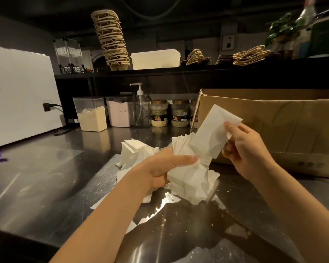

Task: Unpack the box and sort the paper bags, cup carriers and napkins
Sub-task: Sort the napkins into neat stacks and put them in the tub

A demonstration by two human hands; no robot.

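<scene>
A loose heap of white napkins (190,179) lies on the steel counter (46,179) in front of me. My left hand (165,168) grips a thick bundle of them from the left, thumb across the top. My right hand (243,147) pinches a small stack of napkins (213,133) and holds it tilted above the heap. The open cardboard box (273,126) stands just right of the napkins. A tall stack of pulp cup carriers (112,37) stands on the upper shelf. Paper bags with twisted handles (249,56) lie flat further right on that shelf.
A cream plastic tub (155,58) sits on the shelf beside the carriers. Behind the heap stand two powder canisters (92,114), a pump bottle (141,109) and several jars (160,113). A white appliance (21,93) fills the left side. Crumbs dot the counter.
</scene>
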